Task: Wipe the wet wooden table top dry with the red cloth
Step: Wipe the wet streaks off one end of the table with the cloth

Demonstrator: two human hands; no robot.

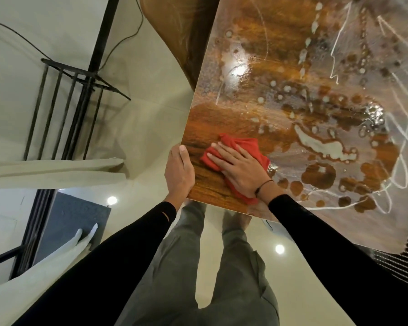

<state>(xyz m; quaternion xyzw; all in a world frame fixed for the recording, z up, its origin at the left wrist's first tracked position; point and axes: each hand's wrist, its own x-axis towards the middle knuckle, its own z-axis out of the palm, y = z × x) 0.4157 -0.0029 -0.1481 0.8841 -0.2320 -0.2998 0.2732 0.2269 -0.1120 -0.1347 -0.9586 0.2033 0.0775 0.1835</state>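
Pressing red cloth (233,156) flat under right hand (242,169), table (257,109) corner

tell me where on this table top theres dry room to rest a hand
Dry wood shows between the red cloth, the left hand on the table top's edge, and the near edge. Right of the right hand, puddles and droplets crowd it.

The surface (257,109) is brown wood with visible grain, glossy where it is wet, with milky pools and beads of liquid across it. The red cloth (243,149) is soft, matt woven fabric, crumpled into folds. The floor (299,278) is pale, smooth and shiny. The black frame (80,81) looks like matt metal.
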